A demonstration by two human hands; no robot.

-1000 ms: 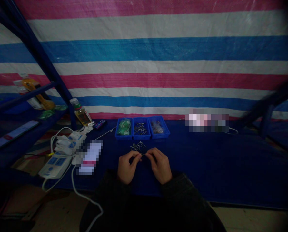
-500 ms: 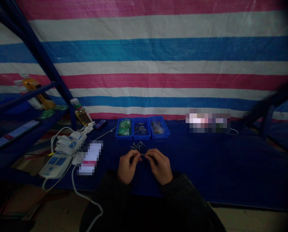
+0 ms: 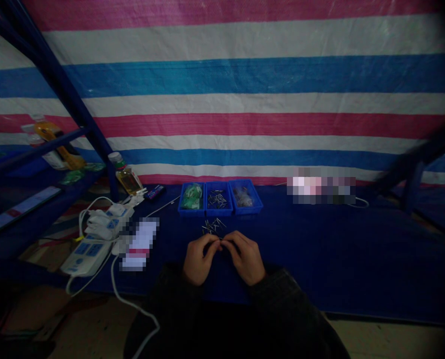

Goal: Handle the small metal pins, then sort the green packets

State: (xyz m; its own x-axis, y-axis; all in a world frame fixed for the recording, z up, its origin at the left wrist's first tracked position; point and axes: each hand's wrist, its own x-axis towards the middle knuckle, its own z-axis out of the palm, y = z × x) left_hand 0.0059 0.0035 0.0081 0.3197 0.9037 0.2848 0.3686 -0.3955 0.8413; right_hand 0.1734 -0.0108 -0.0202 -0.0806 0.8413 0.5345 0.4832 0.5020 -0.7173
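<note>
My left hand (image 3: 201, 259) and my right hand (image 3: 245, 257) meet fingertip to fingertip over the blue table (image 3: 319, 259). Both are closed in a pinch. Whatever lies between the fingertips is too small and hidden to make out. Just beyond them sits a loose pile of thin metal pins (image 3: 213, 227). Behind the pile stand three blue trays side by side: the left tray (image 3: 192, 213) holds green-and-white packets, the middle tray (image 3: 219, 212) holds more metal pins, and the right tray (image 3: 247, 211) holds a clear plastic bag with small parts.
At the left lie a white power strip (image 3: 85, 257) with plugs and cables and a blurred phone (image 3: 140, 244). A bottle (image 3: 127, 177) stands behind them. Blue frame posts rise at both sides; a pixelated object (image 3: 319, 187) is at the back right.
My fingertips have come together, the right hand shifting slightly left. A thin metal piece that showed between them is now mostly hidden. The pile and trays have not moved.
</note>
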